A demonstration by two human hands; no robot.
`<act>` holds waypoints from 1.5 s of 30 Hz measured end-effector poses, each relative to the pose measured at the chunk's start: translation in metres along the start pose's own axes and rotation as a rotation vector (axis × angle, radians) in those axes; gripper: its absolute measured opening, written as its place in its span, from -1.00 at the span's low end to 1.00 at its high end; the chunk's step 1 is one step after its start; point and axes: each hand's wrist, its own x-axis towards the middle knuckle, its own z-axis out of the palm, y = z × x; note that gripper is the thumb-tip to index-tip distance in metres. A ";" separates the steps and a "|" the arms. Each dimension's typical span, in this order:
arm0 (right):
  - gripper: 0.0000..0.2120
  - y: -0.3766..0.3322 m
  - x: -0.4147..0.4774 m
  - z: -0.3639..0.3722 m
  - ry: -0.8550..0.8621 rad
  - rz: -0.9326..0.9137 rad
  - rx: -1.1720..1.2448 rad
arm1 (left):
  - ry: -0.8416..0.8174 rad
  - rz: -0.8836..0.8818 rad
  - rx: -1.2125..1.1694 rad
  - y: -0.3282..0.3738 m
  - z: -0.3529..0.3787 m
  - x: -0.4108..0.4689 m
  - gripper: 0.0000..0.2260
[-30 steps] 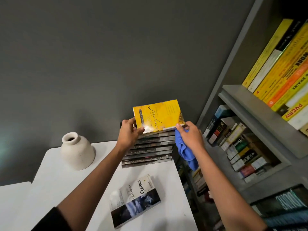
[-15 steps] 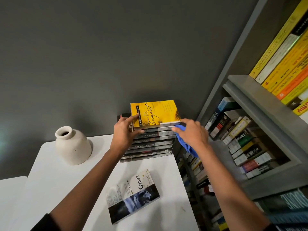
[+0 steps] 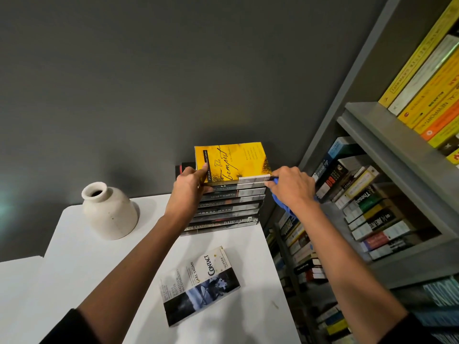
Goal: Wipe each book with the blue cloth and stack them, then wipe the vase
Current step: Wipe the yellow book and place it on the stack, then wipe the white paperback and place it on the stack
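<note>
From the head view, the yellow book [image 3: 233, 162] lay flat on top of the stack [image 3: 223, 209] at the back right corner of the white table [image 3: 74, 269], against the grey wall. Its long axis ran from about 9 to 3 o'clock. My left hand [image 3: 188, 187] gripped its 9 o'clock end, thumb on the cover and fingers curled round the edge below. My right hand [image 3: 293, 187] sat at its 3 o'clock end, fingers curled round the bunched blue cloth [image 3: 282, 206], which hung out beneath my palm. I could not tell whether the cloth touched the book's edge.

I judged the yellow book as good as placed, so the next move turned on the loose book [image 3: 201, 284]. It lay face up on the table, well apart from the stack, at about 6 o'clock from my left hand and 7 o'clock from my right. Its long axis ran from 7 to 1 o'clock. My left hand was the nearer one, with a straight path back down along my own forearm.

The table's right edge passed just beside the stack and near the loose book's 3 o'clock corner, with the bookshelf [image 3: 397, 150] close beyond, so there was little room on that side. The open room lay toward 9 o'clock, on the table between the loose book and the vase [image 3: 109, 212], which stood at the back left, well apart from both hands
</note>
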 end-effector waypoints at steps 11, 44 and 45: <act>-0.56 -0.001 -0.013 0.007 -0.034 0.092 0.082 | -0.021 0.021 0.050 -0.002 0.002 -0.012 -0.36; -0.67 -0.006 -0.146 0.158 -0.570 0.180 0.750 | -0.218 -1.138 -0.831 -0.090 0.049 -0.208 -0.58; -0.68 -0.006 -0.147 0.158 -0.570 0.180 0.758 | -0.215 -1.110 -0.858 -0.089 0.048 -0.209 -0.58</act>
